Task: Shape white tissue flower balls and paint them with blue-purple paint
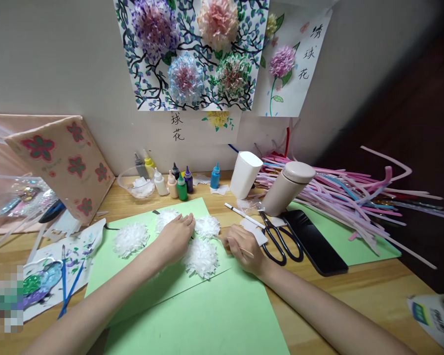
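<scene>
My left hand (177, 235) lies palm down on the light green paper (163, 286), fingers stretched out and close together, among fluffy white paper flowers. One white flower (167, 220) is partly behind it; another white flower (131, 239) sits to its left. My right hand (243, 246) is closed around a thin wooden stick (247, 252), whose tip points left toward the flowers. Nearest that tip are the upper right flower (207, 227) and the lower flower (202, 257). Whether the tip touches a petal I cannot tell.
Right of my right hand lie black-handled scissors (276, 239), a white pen (244, 215) and a phone (314, 241). A tumbler (288, 187), white cup (245, 175), paint bottles (181, 188) and pipe cleaners (355, 197) stand behind. Paintbrushes (64, 276) and a paint palette (40, 283) lie left.
</scene>
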Motion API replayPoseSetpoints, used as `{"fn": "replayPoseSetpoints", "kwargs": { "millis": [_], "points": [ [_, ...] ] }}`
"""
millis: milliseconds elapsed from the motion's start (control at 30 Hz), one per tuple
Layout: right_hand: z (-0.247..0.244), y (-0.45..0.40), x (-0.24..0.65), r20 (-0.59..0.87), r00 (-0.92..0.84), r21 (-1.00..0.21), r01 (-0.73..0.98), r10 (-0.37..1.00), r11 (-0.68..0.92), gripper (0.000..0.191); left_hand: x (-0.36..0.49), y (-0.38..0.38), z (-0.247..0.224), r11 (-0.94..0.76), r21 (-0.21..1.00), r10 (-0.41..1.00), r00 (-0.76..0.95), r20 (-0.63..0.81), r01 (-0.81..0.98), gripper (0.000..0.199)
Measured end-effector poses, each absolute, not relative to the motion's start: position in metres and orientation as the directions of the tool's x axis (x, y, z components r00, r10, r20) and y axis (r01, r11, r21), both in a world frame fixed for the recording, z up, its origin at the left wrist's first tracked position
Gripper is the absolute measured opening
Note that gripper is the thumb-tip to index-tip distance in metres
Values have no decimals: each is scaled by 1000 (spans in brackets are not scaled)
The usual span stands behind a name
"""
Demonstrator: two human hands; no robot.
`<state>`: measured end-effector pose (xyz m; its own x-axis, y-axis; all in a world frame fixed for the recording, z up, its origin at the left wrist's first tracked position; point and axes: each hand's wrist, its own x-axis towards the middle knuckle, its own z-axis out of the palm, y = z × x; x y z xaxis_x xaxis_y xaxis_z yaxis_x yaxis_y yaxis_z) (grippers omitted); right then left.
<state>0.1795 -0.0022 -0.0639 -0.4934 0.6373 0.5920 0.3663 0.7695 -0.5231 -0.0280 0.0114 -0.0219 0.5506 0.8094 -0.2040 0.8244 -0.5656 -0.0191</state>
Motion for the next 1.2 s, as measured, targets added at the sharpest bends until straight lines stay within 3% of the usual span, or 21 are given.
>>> {"fn": "replayPoseSetpoints", "kwargs": {
  "millis": [267, 600, 900, 1200],
  "points": [
    [-66, 0, 177, 543, -518, -515, 416, 661, 749, 30, -28, 11, -24, -549, 45, 817, 547, -184, 835, 55],
    [-61, 0, 177, 436, -743, -78, 530, 507, 844, 29, -27, 12, -24, -542, -12, 826, 529, -193, 841, 59],
    [-66, -2, 187, 628, -664, -167, 394, 406, 904, 36, -29, 14, -28, -543, 12, 822, 533, -201, 840, 60],
    [-63, 1, 182, 567, -643, -284, 434, 515, 855, 27, -28, 14, -23, -543, 33, 816, 536, -216, 839, 61]
  ]
}}
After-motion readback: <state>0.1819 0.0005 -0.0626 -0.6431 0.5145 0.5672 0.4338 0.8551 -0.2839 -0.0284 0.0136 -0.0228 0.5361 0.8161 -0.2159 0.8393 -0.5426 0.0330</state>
